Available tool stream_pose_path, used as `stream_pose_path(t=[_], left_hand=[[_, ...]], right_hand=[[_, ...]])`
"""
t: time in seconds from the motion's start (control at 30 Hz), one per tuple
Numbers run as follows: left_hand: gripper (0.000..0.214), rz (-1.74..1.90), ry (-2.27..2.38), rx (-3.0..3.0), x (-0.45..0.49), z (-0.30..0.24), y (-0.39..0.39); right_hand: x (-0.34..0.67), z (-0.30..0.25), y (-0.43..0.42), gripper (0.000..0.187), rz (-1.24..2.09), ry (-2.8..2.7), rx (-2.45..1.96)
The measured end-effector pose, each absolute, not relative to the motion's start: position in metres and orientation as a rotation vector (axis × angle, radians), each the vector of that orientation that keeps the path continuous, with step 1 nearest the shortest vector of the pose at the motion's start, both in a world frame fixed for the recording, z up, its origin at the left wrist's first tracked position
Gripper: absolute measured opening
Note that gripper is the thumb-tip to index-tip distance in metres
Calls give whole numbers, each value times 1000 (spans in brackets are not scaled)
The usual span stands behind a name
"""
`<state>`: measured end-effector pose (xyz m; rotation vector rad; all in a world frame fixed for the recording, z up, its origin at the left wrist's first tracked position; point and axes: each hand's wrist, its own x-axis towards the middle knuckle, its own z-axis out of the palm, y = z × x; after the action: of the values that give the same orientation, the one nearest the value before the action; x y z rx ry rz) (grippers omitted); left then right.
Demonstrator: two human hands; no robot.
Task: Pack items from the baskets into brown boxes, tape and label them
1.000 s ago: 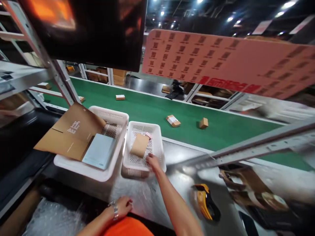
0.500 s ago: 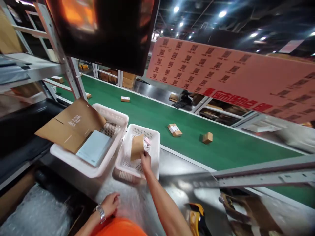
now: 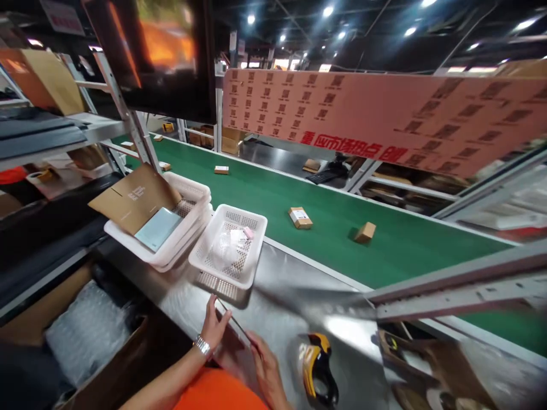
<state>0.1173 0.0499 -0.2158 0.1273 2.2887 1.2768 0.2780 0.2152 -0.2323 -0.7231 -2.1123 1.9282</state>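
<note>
- Head view, moved: flat brown card (image 3: 235, 323), out of the small white basket (image 3: 258, 249), now before me over the steel table (image 3: 294, 290), nearly edge-on.
- Grip: my left hand (image 3: 212, 327) and right hand (image 3: 265, 364), one at each end, fingers closed on it.
- Done, as I judge: card lifted out. Left: pink item (image 3: 248, 232), clear wrap (image 3: 224, 250), in basket.
- Room: bare steel right of basket; basket rim ahead; yellow-black scanner (image 3: 310, 367) near my right hand.
</note>
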Motion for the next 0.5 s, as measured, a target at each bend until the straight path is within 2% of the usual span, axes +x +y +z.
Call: stream_pose_path(t=[0.2,0.37,0.5], left_hand=[[79,1272,2249,94,108,-234,35],[88,1310,2216,191,103,-252,26],[92,1244,2063,397,102,-246,21]], right_hand=[[270,-247,201,57,2098,-2041,-829],[249,-250,207,79,2067,-1827,-1056],[226,-241,217,84,2000,-1720,-1149]])
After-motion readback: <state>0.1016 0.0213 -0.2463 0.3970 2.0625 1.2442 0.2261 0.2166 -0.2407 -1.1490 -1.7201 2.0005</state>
